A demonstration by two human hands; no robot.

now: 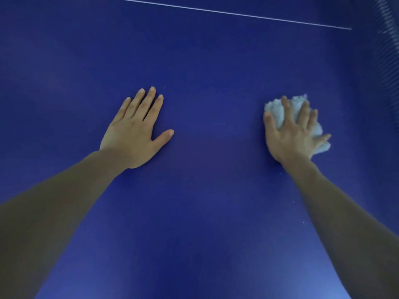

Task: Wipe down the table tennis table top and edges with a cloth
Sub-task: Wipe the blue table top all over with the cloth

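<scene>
I see the cloth (pixel 278 114), pale and bunched, lying on the blue bench (pixel 205 61) under my right hand (pixel 291 137). Its fingers (pixel 305 113) are spread wide and pressed down over it, with fluff showing past the fingertips and beside the little finger. My left hand (pixel 133 134) rests flat on bare bench well apart from the cloth, fingers loosely apart and holding nothing. I judge the wiping is mid-way: a few pale specks lie near my right wrist. Beyond the fingertips run a white line (pixel 226 12) and the net (pixel 388 50). No edge shows, so edges look undone.
</scene>
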